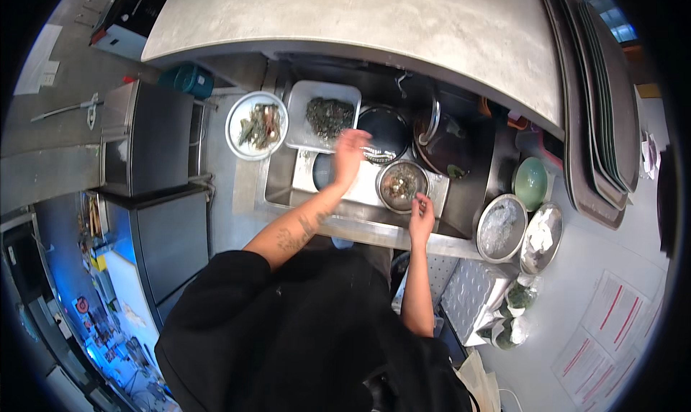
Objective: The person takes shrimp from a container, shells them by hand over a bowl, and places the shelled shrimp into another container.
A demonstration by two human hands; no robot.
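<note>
My left hand (351, 152) is over the sink between a translucent plastic tub (298, 134) and a round black pan (384, 134). Nothing shows in its slightly blurred fingers. Dark leafy greens (330, 116) lie in the tub. My right hand (422, 217) has its fingertips at the near right rim of a small metal bowl (381, 195); whether it grips the rim is unclear. Food scraps (400, 186) sit inside that bowl. Left of the tub stands a white-rimmed bowl (231, 128) of wilted leaves and pale bits (260, 126).
The steel sink (345, 220) has a curved faucet (435, 115) above a large dark pot (445, 147). A counter (367, 12) overhangs its far side. To the right are a green bowl (530, 182), two metal bowls (502, 228) and stacked trays (594, 115).
</note>
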